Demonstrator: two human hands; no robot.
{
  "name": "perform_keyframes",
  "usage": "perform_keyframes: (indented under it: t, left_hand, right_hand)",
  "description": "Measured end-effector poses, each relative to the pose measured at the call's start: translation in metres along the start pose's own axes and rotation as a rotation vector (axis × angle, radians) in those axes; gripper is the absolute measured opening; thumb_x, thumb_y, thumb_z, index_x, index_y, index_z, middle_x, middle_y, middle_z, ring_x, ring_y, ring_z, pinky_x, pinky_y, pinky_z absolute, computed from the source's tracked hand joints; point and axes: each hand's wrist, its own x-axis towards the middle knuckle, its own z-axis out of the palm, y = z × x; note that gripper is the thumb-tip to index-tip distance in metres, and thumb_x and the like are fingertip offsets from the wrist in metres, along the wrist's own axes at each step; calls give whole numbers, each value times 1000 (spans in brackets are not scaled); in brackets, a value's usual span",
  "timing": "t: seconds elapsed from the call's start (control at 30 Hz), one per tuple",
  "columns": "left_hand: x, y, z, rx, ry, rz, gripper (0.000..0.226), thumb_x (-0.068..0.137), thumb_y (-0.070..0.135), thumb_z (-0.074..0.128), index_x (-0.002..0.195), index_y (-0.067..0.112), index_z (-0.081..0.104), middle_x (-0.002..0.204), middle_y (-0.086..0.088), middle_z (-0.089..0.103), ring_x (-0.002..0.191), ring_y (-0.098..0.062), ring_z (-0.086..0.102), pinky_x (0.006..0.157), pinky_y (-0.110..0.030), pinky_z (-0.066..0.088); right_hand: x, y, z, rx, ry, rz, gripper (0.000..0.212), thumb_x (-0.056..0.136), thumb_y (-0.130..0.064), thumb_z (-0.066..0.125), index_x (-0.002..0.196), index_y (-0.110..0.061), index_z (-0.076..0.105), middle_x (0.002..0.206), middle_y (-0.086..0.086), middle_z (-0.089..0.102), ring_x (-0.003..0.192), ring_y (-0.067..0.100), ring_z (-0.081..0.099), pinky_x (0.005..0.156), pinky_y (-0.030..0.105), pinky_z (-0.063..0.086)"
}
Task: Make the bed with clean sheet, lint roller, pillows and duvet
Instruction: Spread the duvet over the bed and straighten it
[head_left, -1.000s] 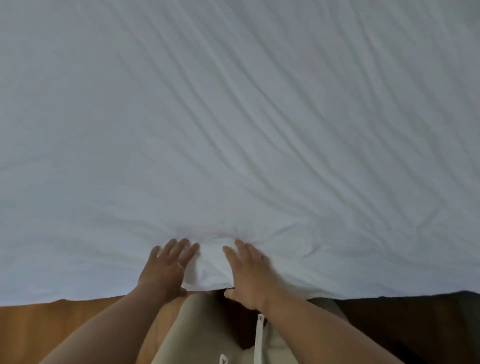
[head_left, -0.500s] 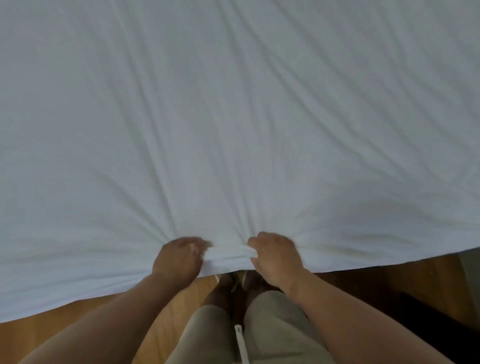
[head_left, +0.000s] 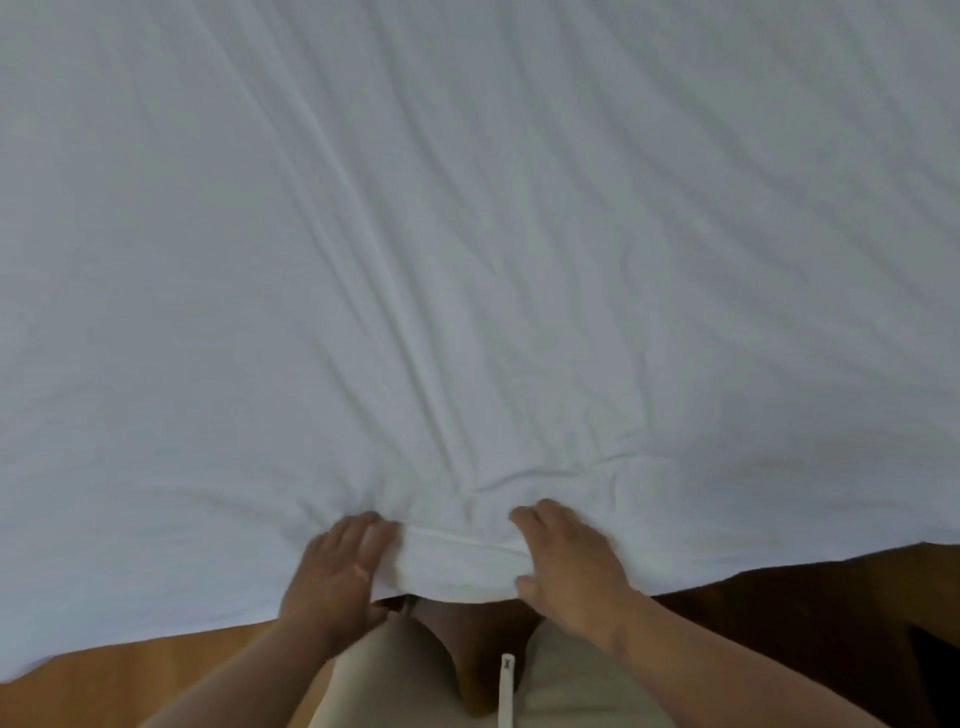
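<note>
Now the left hand (head_left: 336, 567) and right hand (head_left: 569, 564) press flat, fingers loosely straight, gripping nothing, on the near edge of the white sheet (head_left: 467, 270).

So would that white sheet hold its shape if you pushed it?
Probably not: the sheet looks floppy, bunching into folds between the left hand and right hand. Likely thin and light too, since fine creases fan out from that bunch.
</note>
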Motion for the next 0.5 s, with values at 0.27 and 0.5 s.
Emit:
perform_keyframes:
  t: [0.27,0.5]
  left_hand:
    - [-15,-169,7,189,59,115,93,55,34,76,142,20,47,131,-8,52,110,-35,58,78,-42,55]
    - [15,-196,16,64,311,302,43,67,7,71,110,13,71,93,-4,70,70,-27,67,49,-33,55]
  right_hand:
    - [91,-172,80,7,113,30,69,77,-28,70,139,-32,40,142,0,42,129,29,42,108,53,34]
    - [126,-179,100,-24,429,170,34,63,-10,67,93,-24,71,79,-4,65,71,20,61,65,33,51]
